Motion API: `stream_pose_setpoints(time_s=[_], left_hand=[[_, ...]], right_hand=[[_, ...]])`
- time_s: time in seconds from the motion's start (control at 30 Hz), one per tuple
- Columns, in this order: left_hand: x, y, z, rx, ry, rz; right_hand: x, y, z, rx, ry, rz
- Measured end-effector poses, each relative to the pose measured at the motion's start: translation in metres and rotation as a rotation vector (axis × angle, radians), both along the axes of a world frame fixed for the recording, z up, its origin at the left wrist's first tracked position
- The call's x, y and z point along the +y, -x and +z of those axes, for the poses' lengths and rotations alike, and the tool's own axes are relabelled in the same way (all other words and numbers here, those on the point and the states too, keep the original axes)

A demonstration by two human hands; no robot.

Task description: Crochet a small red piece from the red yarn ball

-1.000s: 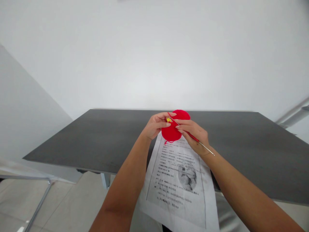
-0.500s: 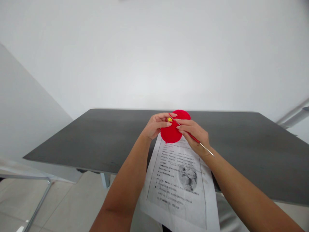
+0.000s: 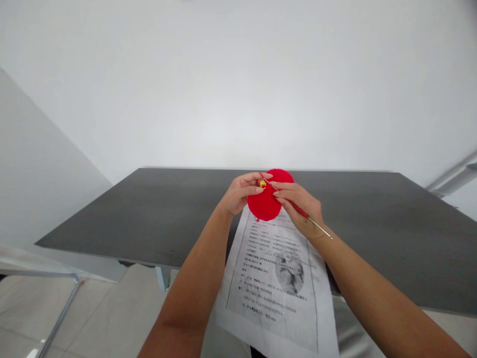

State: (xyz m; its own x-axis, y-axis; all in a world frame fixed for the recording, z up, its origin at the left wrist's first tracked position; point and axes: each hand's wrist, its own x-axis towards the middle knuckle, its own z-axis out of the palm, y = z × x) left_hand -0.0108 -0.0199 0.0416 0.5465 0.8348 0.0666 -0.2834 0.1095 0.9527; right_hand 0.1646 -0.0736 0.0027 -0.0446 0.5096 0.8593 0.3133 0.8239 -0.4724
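My left hand [image 3: 239,193] pinches the edge of a round, flat red crochet piece [image 3: 264,206], with a strand of red yarn over its forefinger. A small yellow stitch marker [image 3: 263,184] shows by the left fingertips. In my right hand [image 3: 303,206] is a crochet hook [image 3: 300,211] with a red grip and metal ends, held like a pen. Its tip meets the yarn near my left forefinger. Behind the crochet piece, partly covered by it, lies a ball of red yarn [image 3: 281,175].
A printed sheet of paper [image 3: 268,278] with a picture lies under my forearms and hangs over the near edge of the dark table [image 3: 149,219]. A white wall [image 3: 238,84] stands right behind the table. A metal frame [image 3: 61,308] is at the lower left.
The hook has shifted very slightly, its back end a little higher. The red piece and both hands stay almost in place.
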Motion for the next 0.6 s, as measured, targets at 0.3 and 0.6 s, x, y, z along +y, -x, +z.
stream_pose_setpoints(time_s=[0.3,0.6], left_hand=[[-0.0009,0.0010,0.0011,0.000,-0.007,0.015],[0.0008,0.0034,-0.0010,-0.007,0.025,-0.016]], right_hand=[[-0.0004,0.0004,-0.0014,-0.010,-0.011,0.010],[-0.0008,0.0018,0.0001,0.001,-0.007,0.036]])
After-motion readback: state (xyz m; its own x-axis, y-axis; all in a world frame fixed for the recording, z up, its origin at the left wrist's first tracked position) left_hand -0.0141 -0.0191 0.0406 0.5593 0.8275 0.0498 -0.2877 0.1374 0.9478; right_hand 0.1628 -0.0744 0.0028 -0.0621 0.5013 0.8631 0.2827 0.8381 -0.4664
